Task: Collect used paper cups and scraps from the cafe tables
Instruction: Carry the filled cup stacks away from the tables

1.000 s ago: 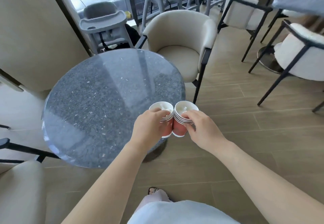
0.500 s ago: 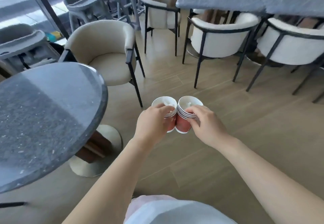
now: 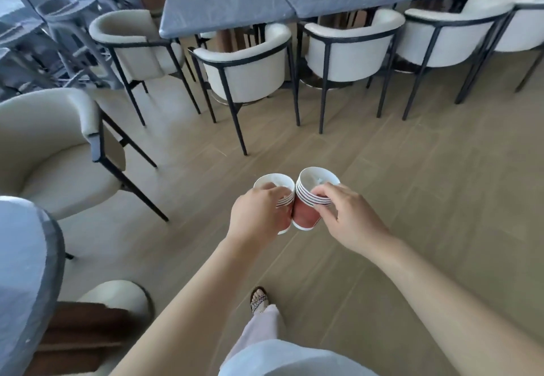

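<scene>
Paper cups [image 3: 306, 214] are held out front in two nested stacks, side by side in mid-air over the plank floor [image 3: 397, 169]. The left stack [image 3: 276, 184] is gripped by the left hand [image 3: 256, 214], with the fingers curled round its red wall and the thumb laid up by the rim. The right stack [image 3: 309, 197] is held by the right hand [image 3: 353, 216], with thumb and fingertips pinched on the striped rim bands and the other fingers bent.

The stacks are pressed together low down, red walls touching, while the mouths are leaned apart. Several white rims with dark stripes are seen nested one inside another on each stack, and a white band is seen at each base.

Something pale and crumpled is seen inside the top cup of the right stack, though what it is cannot be told. The inside of the left stack's top cup is seen as white, and its contents cannot be made out.

A round grey table [image 3: 26, 258] is cut off at the lower left edge, with a beige chair [image 3: 50, 155] just beside it. Long grey tables [image 3: 229, 8] are lined across the top, and white tub chairs [image 3: 247, 75] on black frames are tucked against them. Grey high chairs [image 3: 64, 13] are crowded in the upper left corner. A sandalled foot [image 3: 259, 302] is seen below the arms.
</scene>
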Motion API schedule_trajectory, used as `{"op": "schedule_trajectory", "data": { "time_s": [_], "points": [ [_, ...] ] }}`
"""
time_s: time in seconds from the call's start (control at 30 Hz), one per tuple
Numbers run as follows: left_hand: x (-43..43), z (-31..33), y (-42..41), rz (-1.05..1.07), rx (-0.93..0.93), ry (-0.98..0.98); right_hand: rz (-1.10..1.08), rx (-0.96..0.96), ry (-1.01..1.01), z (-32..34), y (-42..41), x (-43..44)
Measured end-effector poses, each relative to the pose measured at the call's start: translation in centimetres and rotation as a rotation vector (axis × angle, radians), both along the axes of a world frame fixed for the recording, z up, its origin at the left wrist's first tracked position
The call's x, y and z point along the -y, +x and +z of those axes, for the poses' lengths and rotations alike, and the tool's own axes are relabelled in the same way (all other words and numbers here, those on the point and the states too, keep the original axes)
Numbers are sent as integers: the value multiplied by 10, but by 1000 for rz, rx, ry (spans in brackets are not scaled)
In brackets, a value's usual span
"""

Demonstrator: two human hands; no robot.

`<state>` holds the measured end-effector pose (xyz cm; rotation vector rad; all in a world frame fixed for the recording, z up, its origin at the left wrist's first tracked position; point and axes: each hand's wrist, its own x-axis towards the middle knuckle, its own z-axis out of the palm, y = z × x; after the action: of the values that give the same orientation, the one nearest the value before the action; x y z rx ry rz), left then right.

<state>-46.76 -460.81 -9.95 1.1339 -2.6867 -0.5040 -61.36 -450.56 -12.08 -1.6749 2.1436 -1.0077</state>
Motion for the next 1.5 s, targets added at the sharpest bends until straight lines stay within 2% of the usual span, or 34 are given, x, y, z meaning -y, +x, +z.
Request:
{"op": "schedule_trajectory", "data": {
  "time_s": [0.33, 0.53, 0.8, 0.97, 1.17, 1.5],
  "points": [
    [35, -13, -118, -143, -10, 57, -193, -4, 39, -12, -95, 15],
    [86, -24, -231, -267, -45, 103, -304, -28, 81, -18, -197, 42],
    [133, -26, -378, -461, -64, 71, -496, -31, 89, -18, -322, 52],
    [129, -23, -481, -635, -66, 60, -626, -37, 81, -20, -398, 35],
    [103, -25, -641, -813, -70, 29, -746, -58, 48, -33, -532, 13],
    [56, -27, -887, -905, -19, 71, -819, -105, 84, -35, -760, -38]
  ]
}}
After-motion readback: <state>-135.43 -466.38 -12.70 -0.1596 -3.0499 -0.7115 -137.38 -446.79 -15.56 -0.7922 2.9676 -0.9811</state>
